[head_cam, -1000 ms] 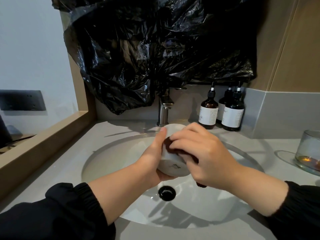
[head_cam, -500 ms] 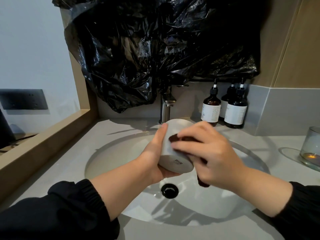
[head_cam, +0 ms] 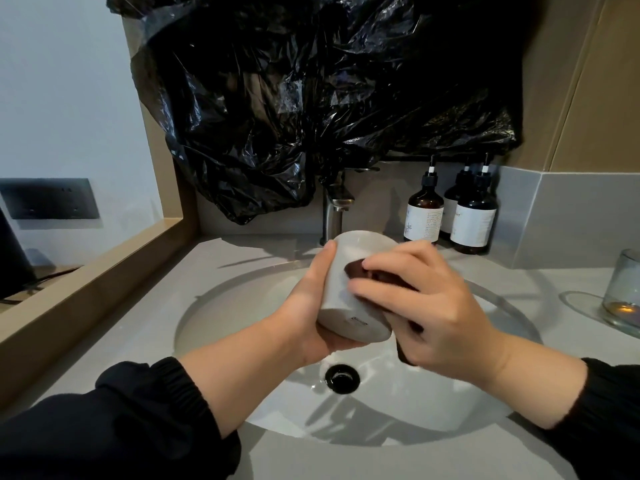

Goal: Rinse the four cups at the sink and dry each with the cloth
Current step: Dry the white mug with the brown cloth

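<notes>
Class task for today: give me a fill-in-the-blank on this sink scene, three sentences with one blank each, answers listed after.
1. The left hand grips a ____ cup.
2. The right hand holds the dark cloth against the ____.
3. ____ pump bottles stand behind the sink.
Answers: white; cup; three.

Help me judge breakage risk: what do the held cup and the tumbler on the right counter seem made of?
The cup looks like glazed white ceramic: opaque, smooth, with a printed mark on its base. The tumbler looks like clear glass, see-through with a thick glinting bottom; clear plastic cannot be ruled out.
</notes>
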A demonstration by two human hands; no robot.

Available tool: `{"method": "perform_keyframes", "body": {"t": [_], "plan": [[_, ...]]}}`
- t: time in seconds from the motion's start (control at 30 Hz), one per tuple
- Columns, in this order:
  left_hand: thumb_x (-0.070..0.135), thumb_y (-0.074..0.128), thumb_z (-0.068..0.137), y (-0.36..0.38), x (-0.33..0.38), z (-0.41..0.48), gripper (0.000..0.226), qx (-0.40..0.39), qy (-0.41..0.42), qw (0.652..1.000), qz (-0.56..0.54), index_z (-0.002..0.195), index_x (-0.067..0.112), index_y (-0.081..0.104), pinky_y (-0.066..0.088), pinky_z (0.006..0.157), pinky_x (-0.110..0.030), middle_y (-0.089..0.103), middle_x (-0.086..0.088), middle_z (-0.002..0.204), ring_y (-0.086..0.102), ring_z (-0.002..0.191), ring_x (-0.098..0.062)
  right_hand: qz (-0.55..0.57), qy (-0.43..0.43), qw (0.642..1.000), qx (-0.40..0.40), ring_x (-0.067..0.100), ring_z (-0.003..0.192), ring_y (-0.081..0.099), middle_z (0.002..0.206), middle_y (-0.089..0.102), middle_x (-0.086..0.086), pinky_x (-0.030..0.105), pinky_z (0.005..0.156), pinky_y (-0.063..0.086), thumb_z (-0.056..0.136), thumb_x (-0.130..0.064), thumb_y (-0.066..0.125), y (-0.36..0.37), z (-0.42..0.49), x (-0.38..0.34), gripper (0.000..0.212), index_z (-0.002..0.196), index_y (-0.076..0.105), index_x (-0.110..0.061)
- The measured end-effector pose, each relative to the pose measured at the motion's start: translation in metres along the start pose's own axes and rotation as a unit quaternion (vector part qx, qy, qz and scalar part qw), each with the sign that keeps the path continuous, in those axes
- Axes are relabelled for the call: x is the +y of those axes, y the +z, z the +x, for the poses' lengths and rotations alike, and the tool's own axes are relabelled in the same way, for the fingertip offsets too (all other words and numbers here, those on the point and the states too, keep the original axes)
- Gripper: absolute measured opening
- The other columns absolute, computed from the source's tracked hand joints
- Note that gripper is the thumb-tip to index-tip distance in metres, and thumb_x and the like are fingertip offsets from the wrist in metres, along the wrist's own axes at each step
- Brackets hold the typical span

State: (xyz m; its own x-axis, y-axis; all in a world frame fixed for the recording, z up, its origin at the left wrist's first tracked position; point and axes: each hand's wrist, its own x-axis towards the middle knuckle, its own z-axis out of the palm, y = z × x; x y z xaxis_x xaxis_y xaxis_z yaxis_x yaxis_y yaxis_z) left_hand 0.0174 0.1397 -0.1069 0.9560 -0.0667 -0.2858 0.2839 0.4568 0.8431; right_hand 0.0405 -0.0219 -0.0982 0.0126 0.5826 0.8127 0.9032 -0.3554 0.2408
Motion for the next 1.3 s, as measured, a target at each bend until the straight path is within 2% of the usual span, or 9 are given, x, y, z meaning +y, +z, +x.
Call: {"method": "perform_keyframes", "body": {"t": [0.17, 0.3, 0.4, 0.5, 0.7, 0.93, 1.1, 1.2, 1.3], "plan": [[0.071, 0.054, 0.076, 0.002, -0.001, 0.003, 0.073, 0.011, -0.002, 0.999, 0.031, 0.121, 0.015, 0.06, 0.056, 0.078, -0.049, 0.071, -0.017, 0.106, 0.068, 0.09, -0.034, 0.049, 0.251, 0.966, 0.042, 0.019, 0.102, 0.054, 0.108, 0.061, 0.0, 0.019, 0.095, 0.039, 0.087, -0.008, 0.056, -0.003, 0.0, 0.023, 0.028, 0.112, 0.069, -0.013], [0.072, 0.055, 0.074, -0.008, 0.003, 0.007, 0.074, 0.01, -0.017, 0.998, 0.067, 0.118, 0.014, 0.061, 0.056, 0.074, -0.046, 0.071, -0.017, 0.099, 0.068, 0.087, -0.035, 0.277, 0.413, 0.863, -0.092, -0.003, 0.089, 0.062, 0.095, 0.068, -0.015, 0.011, 0.078, 0.044, 0.088, -0.013, 0.064, -0.019, 0.012, 0.025, 0.023, 0.101, 0.07, -0.031], [0.073, 0.055, 0.067, -0.013, 0.007, 0.006, 0.073, -0.039, -0.035, 0.992, 0.116, 0.109, 0.014, 0.065, 0.054, 0.073, -0.043, 0.071, -0.014, 0.087, 0.067, 0.08, -0.033, 0.351, 0.449, 0.792, -0.219, 0.004, 0.067, 0.065, 0.077, 0.071, -0.009, 0.024, 0.064, 0.05, 0.078, -0.021, 0.076, -0.035, 0.022, 0.034, 0.016, 0.091, 0.073, -0.028], [0.07, 0.054, 0.06, -0.011, 0.005, 0.004, 0.074, -0.079, -0.042, 0.981, 0.172, 0.109, 0.017, 0.065, 0.054, 0.068, -0.038, 0.07, -0.011, 0.084, 0.067, 0.072, -0.028, 0.354, 0.436, 0.77, -0.304, 0.011, 0.064, 0.064, 0.07, 0.067, -0.003, 0.027, 0.061, 0.05, 0.064, -0.031, 0.08, -0.039, 0.022, 0.034, 0.023, 0.082, 0.074, -0.019], [0.071, 0.052, 0.065, -0.015, 0.007, 0.004, 0.07, -0.091, -0.044, 0.963, 0.248, 0.111, 0.019, 0.063, 0.056, 0.074, -0.043, 0.072, -0.009, 0.087, 0.069, 0.077, -0.026, 0.45, 0.47, 0.709, -0.27, 0.012, 0.046, 0.058, 0.054, 0.061, -0.001, 0.018, 0.044, 0.044, 0.063, -0.004, 0.075, -0.035, 0.023, 0.029, 0.013, 0.057, 0.07, -0.015], [0.062, 0.055, 0.076, -0.015, 0.012, -0.004, 0.052, -0.141, 0.009, 0.914, 0.381, 0.124, 0.042, 0.053, 0.056, 0.083, -0.039, 0.067, 0.002, 0.117, 0.067, 0.099, -0.016, 0.463, 0.552, 0.635, -0.278, 0.019, 0.054, 0.064, 0.067, 0.067, 0.011, 0.022, 0.05, 0.048, 0.07, 0.002, 0.072, -0.022, 0.017, 0.027, 0.014, 0.081, 0.066, 0.001], [0.044, 0.068, 0.074, -0.018, 0.004, -0.002, 0.05, -0.154, -0.008, 0.932, 0.327, 0.122, 0.04, 0.056, 0.053, 0.092, -0.045, 0.067, -0.003, 0.12, 0.065, 0.108, -0.025, 0.476, 0.563, 0.623, -0.261, 0.018, 0.057, 0.062, 0.072, 0.065, 0.012, 0.022, 0.05, 0.048, 0.08, -0.006, 0.067, -0.023, 0.015, 0.027, 0.008, 0.085, 0.065, 0.0], [0.04, 0.078, 0.069, -0.017, 0.004, -0.002, 0.05, -0.11, 0.002, 0.957, 0.267, 0.115, 0.028, 0.06, 0.056, 0.082, -0.042, 0.07, -0.009, 0.106, 0.069, 0.092, -0.025, 0.466, 0.6, 0.633, -0.148, 0.019, 0.071, 0.066, 0.088, 0.072, 0.014, 0.025, 0.059, 0.053, 0.084, -0.026, 0.064, -0.022, 0.016, 0.034, 0.024, 0.096, 0.069, -0.005], [0.044, 0.077, 0.053, -0.014, 0.004, -0.001, 0.063, -0.054, 0.018, 0.981, 0.186, 0.109, 0.018, 0.061, 0.057, 0.077, -0.044, 0.073, -0.012, 0.09, 0.07, 0.081, -0.027, 0.4, 0.695, 0.596, 0.033, 0.021, 0.067, 0.064, 0.087, 0.068, 0.011, 0.026, 0.054, 0.051, 0.09, -0.035, 0.06, -0.022, 0.02, 0.044, 0.027, 0.103, 0.061, -0.011]]}}
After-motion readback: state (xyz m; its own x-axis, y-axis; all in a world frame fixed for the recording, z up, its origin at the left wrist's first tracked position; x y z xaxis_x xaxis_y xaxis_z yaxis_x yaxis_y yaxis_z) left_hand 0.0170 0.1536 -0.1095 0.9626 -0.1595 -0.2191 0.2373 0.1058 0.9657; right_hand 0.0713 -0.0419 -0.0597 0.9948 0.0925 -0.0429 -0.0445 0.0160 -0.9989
